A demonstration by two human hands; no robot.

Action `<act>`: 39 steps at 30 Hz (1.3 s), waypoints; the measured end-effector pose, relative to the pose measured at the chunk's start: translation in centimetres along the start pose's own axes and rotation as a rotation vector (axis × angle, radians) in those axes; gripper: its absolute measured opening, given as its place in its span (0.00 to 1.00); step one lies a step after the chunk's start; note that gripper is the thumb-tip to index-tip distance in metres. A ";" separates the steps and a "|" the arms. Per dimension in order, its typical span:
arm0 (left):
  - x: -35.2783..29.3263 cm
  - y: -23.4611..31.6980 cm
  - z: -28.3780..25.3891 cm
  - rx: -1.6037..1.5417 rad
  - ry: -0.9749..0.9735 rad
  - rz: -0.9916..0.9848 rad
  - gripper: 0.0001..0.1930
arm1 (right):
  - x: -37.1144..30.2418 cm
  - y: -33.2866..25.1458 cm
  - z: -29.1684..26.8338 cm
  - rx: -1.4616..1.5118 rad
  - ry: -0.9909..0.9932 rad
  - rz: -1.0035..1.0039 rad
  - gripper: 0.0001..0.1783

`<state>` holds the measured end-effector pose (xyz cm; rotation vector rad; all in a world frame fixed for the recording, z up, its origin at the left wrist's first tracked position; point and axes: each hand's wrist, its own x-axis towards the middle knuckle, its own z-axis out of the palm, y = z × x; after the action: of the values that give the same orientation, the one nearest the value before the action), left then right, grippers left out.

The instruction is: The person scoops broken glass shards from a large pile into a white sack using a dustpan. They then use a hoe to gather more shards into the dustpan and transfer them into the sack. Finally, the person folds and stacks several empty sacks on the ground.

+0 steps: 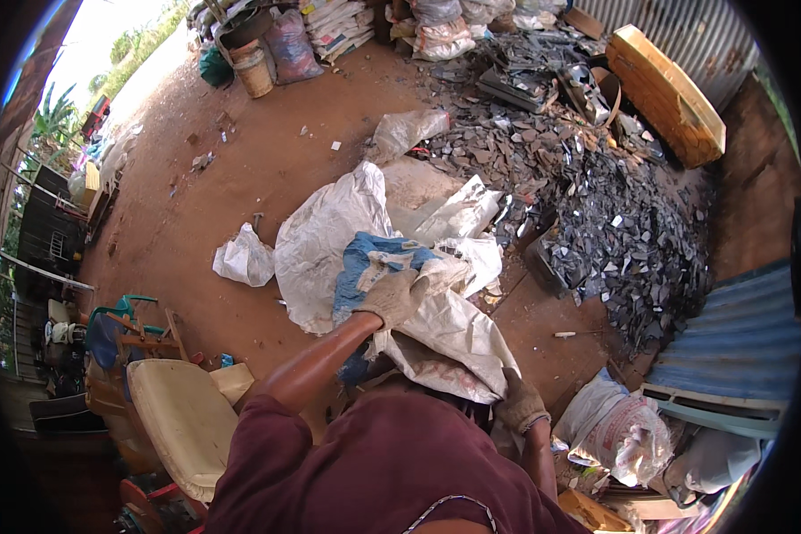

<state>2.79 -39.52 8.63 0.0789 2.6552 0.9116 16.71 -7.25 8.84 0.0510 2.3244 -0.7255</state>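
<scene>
A whitish woven sack point(454, 334) hangs in folds in front of my body, with faint reddish print low on it. My left hand point(392, 299), in a pale work glove, grips its upper part beside a blue patch of fabric point(361, 258). Lower down on the right, my gloved right hand point(520, 405) is closed on the sack's edge; its fingertips are partly hidden. On the ground just beyond my left hand lies a crumpled white sack point(329, 240). Another pale sheet or sack point(458, 214) spreads beside it, touching the dark heap.
A wide heap of broken dark plastic pieces point(614, 240) covers the right side. A yellowish board-like block point(667, 93) leans behind it. A small white bag point(245, 258) lies left. Filled sacks point(618, 427) stand near right, a cream padded seat point(173, 423) near left, a bucket point(254, 71) far left.
</scene>
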 end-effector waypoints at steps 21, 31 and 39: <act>-1.3 14.6 12.4 -0.109 -0.189 0.130 0.25 | -6.5 5.9 -21.0 0.228 -0.153 -0.004 0.26; 2.6 22.2 25.5 -0.125 -0.186 -0.012 0.29 | -0.8 19.6 -26.0 0.194 -0.327 -0.096 0.23; -2.0 29.3 25.2 -0.202 -0.064 -0.061 0.30 | -1.1 20.0 -26.7 -0.481 -0.255 -0.626 0.19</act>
<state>11.28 -1.75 8.34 -0.0202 2.4780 1.1308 5.88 23.52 15.95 -0.9590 2.1998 -0.3997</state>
